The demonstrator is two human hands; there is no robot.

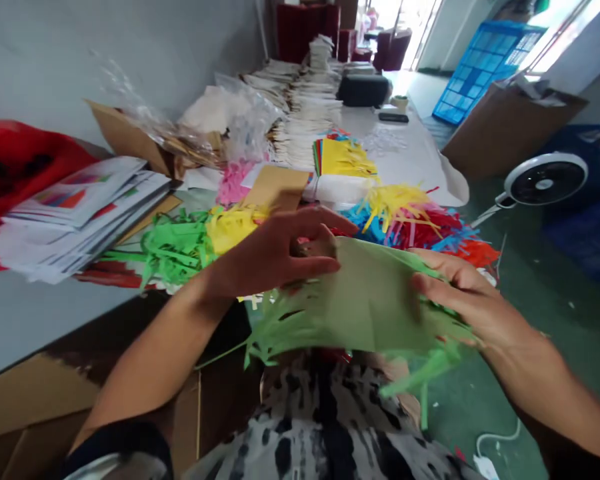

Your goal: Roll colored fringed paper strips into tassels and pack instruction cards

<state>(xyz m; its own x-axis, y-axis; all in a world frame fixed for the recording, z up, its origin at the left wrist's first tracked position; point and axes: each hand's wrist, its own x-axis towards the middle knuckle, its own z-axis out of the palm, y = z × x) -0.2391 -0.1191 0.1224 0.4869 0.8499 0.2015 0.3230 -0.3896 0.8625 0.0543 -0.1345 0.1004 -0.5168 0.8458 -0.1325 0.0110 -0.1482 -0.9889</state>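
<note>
A light green paper sheet with fringed strips at both ends spans the space above my lap. My right hand grips its right end, thumb on top and fingers behind. At the sheet's upper left is my left hand, its thumb and fingers apart, with nothing clearly held between them. Beyond the hands lie cut strips: a green pile, a yellow pile and a mixed yellow, blue and red pile.
Printed sheets lie at the left. Tall paper stacks and a fringed yellow stack stand farther back. A fan is at the right, near a blue crate. Open cardboard is below left.
</note>
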